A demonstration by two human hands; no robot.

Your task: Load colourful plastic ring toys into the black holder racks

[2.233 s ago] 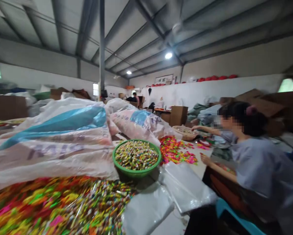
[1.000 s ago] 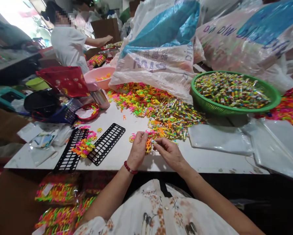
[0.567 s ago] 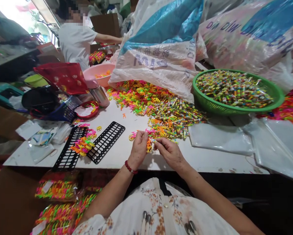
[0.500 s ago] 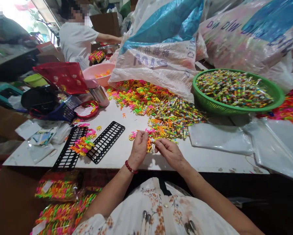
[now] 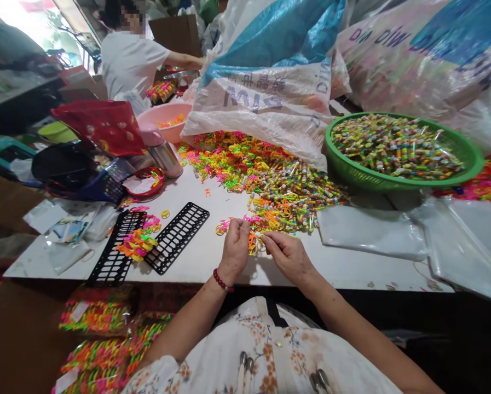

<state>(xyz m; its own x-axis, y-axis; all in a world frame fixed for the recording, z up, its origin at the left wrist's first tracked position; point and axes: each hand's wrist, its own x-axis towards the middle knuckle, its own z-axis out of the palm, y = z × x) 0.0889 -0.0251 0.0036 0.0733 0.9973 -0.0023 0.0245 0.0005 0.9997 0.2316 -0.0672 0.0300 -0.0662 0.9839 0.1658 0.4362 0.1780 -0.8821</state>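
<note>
Reading across the counter (image 5: 204, 265), black racks (image 5: 177, 238) lie at left, bright pieces (image 5: 136, 245) bunched over them. Near the front edge, the left hand (image 5: 236, 249) has its fingers curled in on an orange piece (image 5: 252, 242), and just beside it the right hand (image 5: 288, 256) pinches a whitish bit (image 5: 259, 235), fingers narrow; the step in hand looks like close two-handed work on these parts, and the next move seems to call for a steady pinch and careful alignment. Behind and rightward: tube pile (image 5: 298, 189), then green basket (image 5: 362, 178).
</note>
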